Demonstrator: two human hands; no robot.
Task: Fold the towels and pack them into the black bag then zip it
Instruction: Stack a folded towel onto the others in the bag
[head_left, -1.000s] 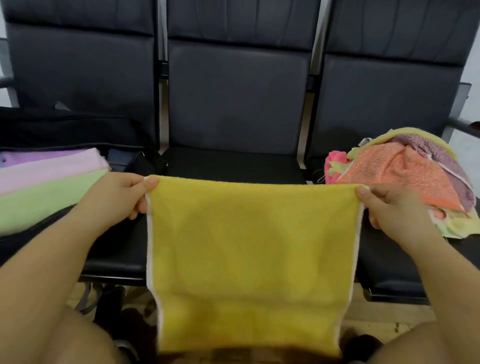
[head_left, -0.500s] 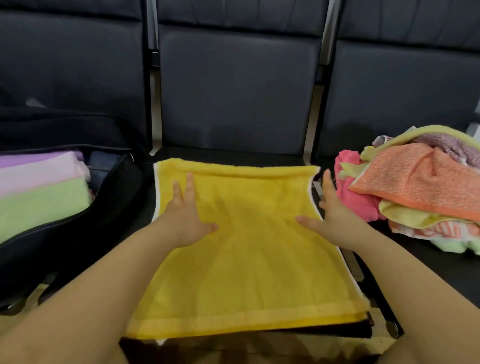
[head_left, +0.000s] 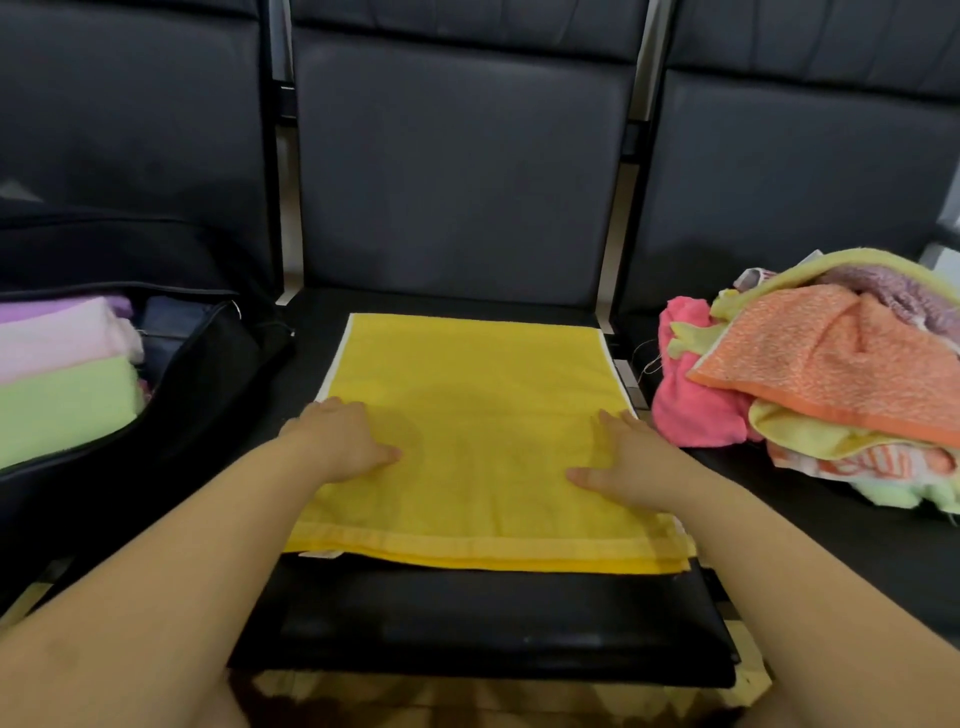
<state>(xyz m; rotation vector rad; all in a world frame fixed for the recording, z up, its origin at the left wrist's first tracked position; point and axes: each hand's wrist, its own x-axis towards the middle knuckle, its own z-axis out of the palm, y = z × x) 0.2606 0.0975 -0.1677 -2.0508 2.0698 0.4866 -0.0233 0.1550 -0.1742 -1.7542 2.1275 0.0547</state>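
yellow towel (head_left: 467, 441) lies flat on the middle seat (head_left: 467, 623) of a row of dark chairs, its far edge near the seat back, its near hemmed edge short of the seat front. a white strip runs along its left and right sides.

left hand (head_left: 340, 441) rests palm down on the towel's left part, close to the left edge; fingers straight and lying close together, thumb out toward the middle. right hand (head_left: 623, 467) rests palm down on the towel's right part, close to the right edge; fingers straight, slightly spread, thumb out toward the middle. neither hand grips the cloth. the two hands are well apart, with bare towel between them.

black bag (head_left: 171, 415) sits open on the left seat, just beside the middle seat. inside it, folded towels side by side: purple towel (head_left: 52, 309) farthest, pink towel (head_left: 62, 340) in the middle, green towel (head_left: 62, 405) nearest. the bag's zip state cannot be told.

pile of unfolded towels (head_left: 810, 384) sits on the right seat, apart from the yellow towel: orange on top, pink at the left, pale yellow and purple among them.
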